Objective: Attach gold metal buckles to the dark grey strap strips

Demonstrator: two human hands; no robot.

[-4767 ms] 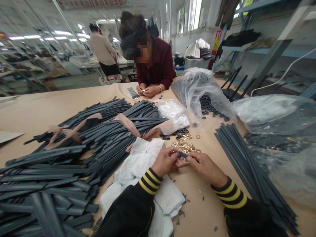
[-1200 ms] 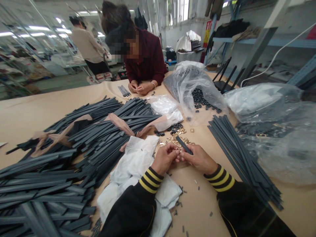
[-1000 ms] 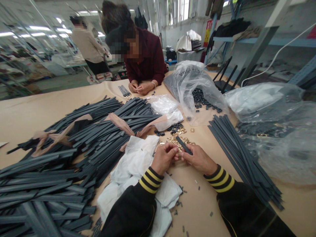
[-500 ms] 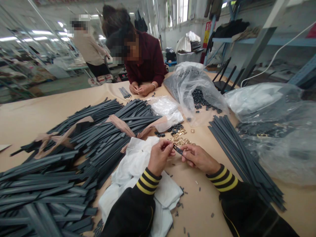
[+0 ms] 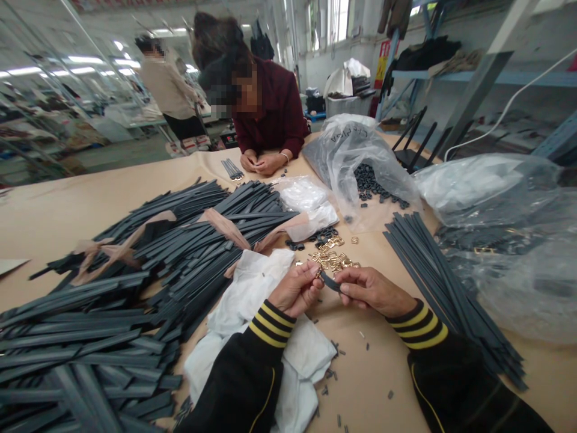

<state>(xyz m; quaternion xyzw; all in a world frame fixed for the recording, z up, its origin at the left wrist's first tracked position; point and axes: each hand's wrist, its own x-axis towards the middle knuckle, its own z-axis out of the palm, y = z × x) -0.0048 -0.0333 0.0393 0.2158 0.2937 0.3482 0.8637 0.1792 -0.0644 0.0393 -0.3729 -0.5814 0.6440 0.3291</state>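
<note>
Between my hands a short dark grey strap [image 5: 331, 281] is bent in a curve. My left hand [image 5: 300, 287] pinches a small gold buckle [image 5: 320, 272] at the strap's left end; fingertips partly cover it. My right hand [image 5: 372, 291] grips the strap's other end between thumb and fingers. Just beyond my fingers lies a heap of gold buckles [image 5: 334, 260], with small dark loops [image 5: 327, 233] behind it. A crumpled white cloth [image 5: 243, 288] lies under and beside my left forearm.
Bundles of dark straps [image 5: 216, 234] tied with pinkish cloth cover the left of the table. More straps [image 5: 446, 288] lie at right, by plastic bags [image 5: 491, 186]. An open clear bag [image 5: 342, 156] spills dark loops. Across the table a co-worker [image 5: 270, 114] leans over their hands. Small dark scraps dot the front.
My right hand has shifted slightly right and the strap now curves more. My left hand has turned a little at the buckle. The whole view has moved slightly.
</note>
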